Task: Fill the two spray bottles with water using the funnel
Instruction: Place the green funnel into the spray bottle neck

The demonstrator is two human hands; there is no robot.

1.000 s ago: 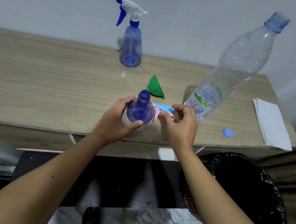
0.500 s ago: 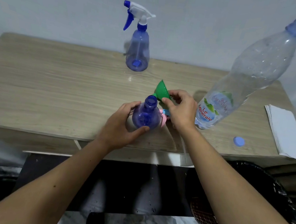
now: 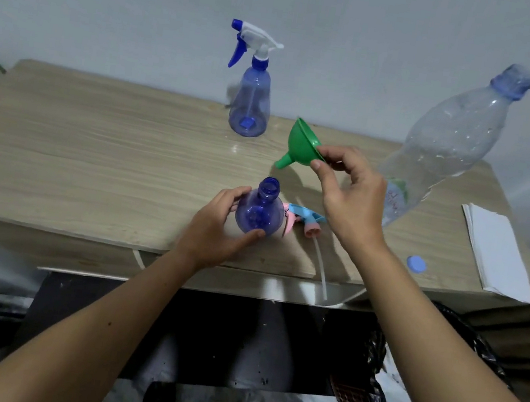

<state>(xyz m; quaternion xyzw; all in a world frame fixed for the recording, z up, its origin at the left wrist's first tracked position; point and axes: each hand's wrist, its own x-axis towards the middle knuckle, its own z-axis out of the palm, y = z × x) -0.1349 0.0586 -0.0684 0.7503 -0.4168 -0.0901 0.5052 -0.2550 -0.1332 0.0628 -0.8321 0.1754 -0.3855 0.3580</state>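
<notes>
Green plastic funnel [image 3: 303, 144] has left the surface [image 3: 92, 147], pinched in the right hand [image 3: 350, 196]. Left hand [image 3: 218, 228] keeps its grip around the open blue spray bottle [image 3: 260, 212] near the front edge. Seating the spout likely comes next.

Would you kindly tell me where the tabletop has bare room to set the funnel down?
The whole left half of the table is bare, up to the capped spray bottle. It is crowded around the open bottle, the detached sprayer head and the water bottle.
</notes>
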